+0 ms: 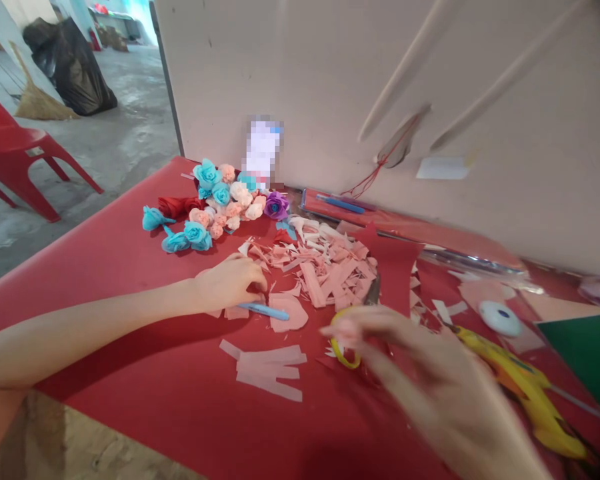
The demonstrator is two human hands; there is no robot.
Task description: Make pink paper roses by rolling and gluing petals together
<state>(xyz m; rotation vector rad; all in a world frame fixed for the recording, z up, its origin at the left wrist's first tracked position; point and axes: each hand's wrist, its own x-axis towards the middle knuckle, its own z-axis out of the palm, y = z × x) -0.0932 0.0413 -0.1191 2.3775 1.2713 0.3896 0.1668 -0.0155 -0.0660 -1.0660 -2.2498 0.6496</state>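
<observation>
My left hand (234, 283) rests on the red tabletop with its fingers curled down over pink crepe paper pieces. What it pinches, if anything, is hidden. A blue pen (273, 311) lies beside its fingertips, across a petal-shaped pink paper (295, 317). Somewhat blurred, my right hand (420, 373) has thumb and forefinger closed at the yellow handle of the scissors (354, 360). Their dark blades point away, towards a heap of pink paper scraps (330, 267). Nearer to me lie several pink paper strips (271, 371).
Blue, peach, white and purple paper flowers (221, 193) cluster at the back left, by a blurred-out phone (263, 150). A yellow glue gun (525, 387), a white round object (500, 318) and green paper (587, 353) lie right. A pale panel (300, 73) stands behind; a red chair (20, 147) is left.
</observation>
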